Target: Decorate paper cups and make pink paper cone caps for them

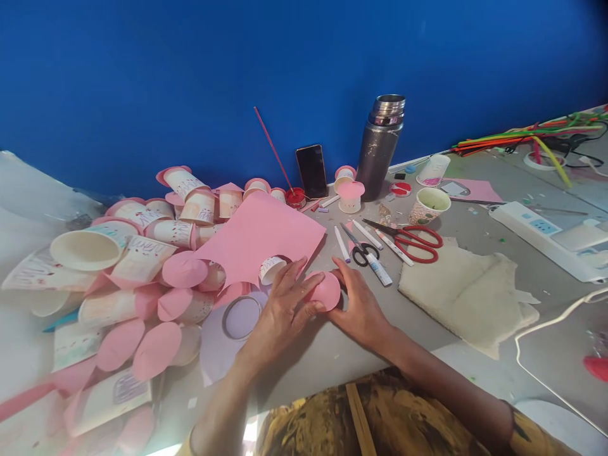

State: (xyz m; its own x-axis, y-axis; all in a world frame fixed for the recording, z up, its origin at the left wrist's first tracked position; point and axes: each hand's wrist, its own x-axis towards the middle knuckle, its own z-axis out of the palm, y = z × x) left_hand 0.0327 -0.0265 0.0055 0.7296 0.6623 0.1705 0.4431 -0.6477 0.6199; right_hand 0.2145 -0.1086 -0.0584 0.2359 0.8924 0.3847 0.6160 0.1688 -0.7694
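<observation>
Both hands meet around a round pink paper disc low over the table. My left hand has its thumb and fingers on the disc's left side. From the right, my right hand grips its edge, thumb at the far side and fingers partly tucked under. Whatever lies beneath the disc is hidden. Just beyond my left fingers is a short white paper cup with purple marks, beside a large pink paper sheet. A roll of tape lies on lilac paper left of my left wrist.
Decorated paper cups with pink discs pile up at left. Black-handled scissors, red-handled scissors and markers lie ahead. A steel flask and phone stand by the blue wall. Right are torn cardboard and a power strip.
</observation>
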